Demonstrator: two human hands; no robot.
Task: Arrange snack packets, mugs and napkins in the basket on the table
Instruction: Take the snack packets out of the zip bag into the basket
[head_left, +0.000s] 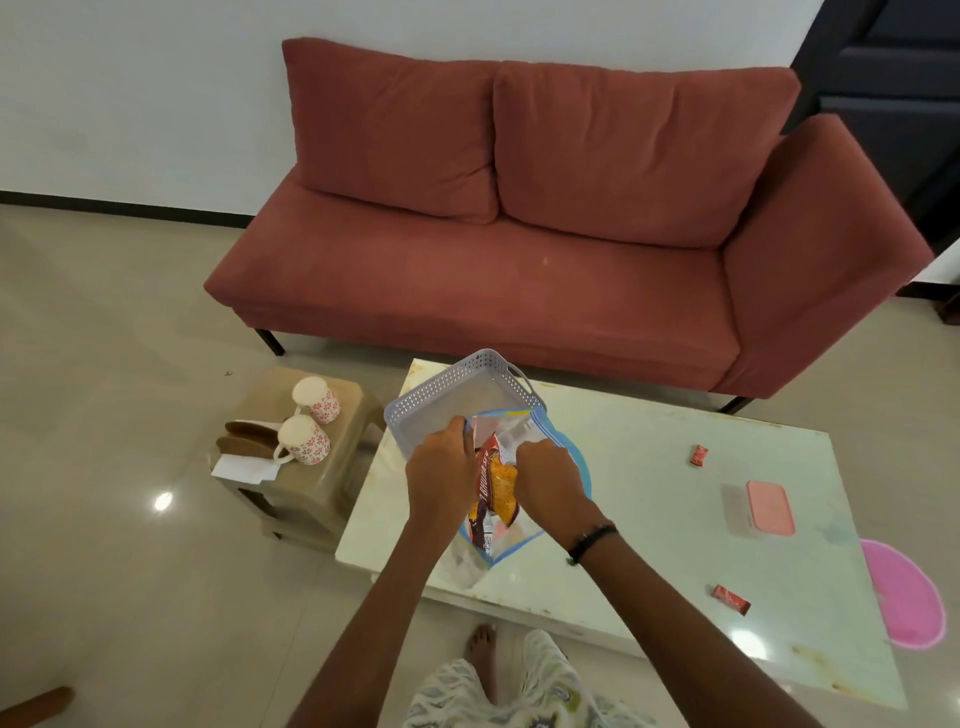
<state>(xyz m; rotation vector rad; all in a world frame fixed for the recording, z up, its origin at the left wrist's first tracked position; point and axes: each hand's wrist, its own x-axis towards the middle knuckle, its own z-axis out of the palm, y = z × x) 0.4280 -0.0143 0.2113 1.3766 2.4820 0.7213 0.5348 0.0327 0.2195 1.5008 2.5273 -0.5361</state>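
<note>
- The left hand (439, 470) and right hand (550, 480) each gripped the top edge of a clear blue-edged zip bag (574, 457), with snack packets (496, 493) inside.
- The bag lay on the white surface (649, 499), its far end overlapping the lavender perforated basket (452, 389).
- Two floral mugs (304, 439) and white napkins (244, 467) sat on a brown stool (311, 483) left of the surface.
- Two small red wrappers (730, 598) and a pink-lidded box (769, 506) lay to the right.

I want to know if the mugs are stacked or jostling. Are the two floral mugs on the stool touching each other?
Cannot tell. In the head view the far mug and the near mug overlap at their edges on the stool, but neither contact nor gap shows plainly.
</note>
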